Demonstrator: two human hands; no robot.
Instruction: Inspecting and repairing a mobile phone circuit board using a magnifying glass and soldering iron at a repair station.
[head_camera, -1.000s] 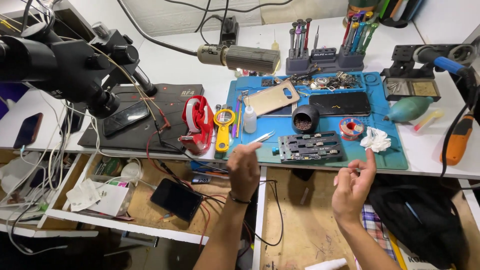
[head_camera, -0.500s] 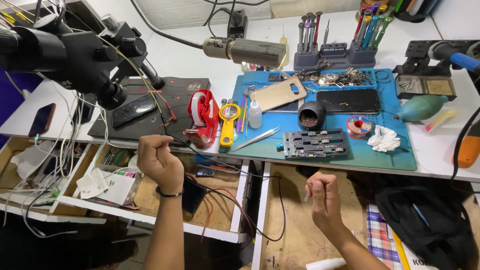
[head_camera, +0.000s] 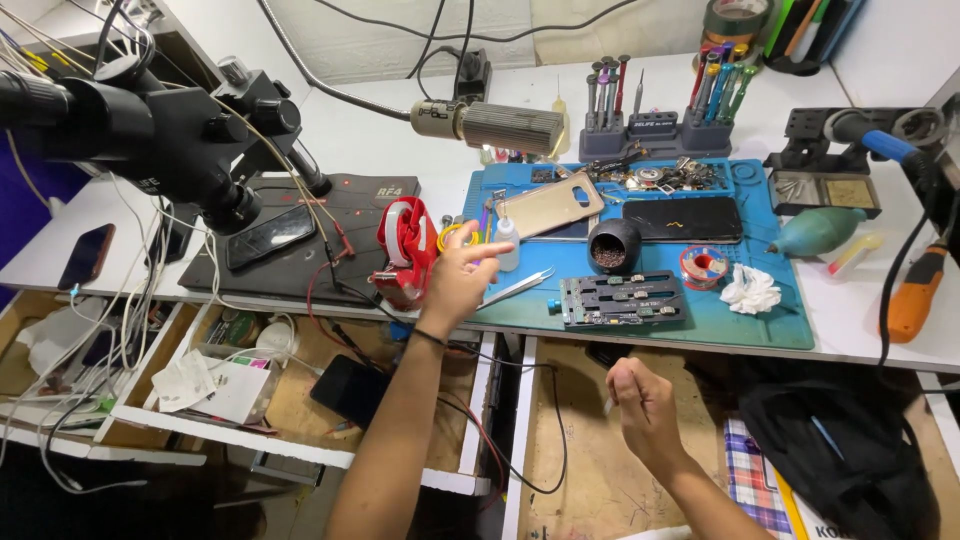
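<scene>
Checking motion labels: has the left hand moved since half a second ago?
Yes. The left hand has gone up from over the open drawer to the blue mat's left edge, fingers out toward the tweezers.

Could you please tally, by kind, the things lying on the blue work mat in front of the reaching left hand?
Phones or phone parts: 2, a tan back cover and a black phone
Tweezers: 1
Small dropper bottle: 1
Black pot: 1
Solder reel: 1
Metal clamping fixture: 1
Crumpled white wipe: 1
Total: 8, leaving out the small-parts pile at the back.
</scene>
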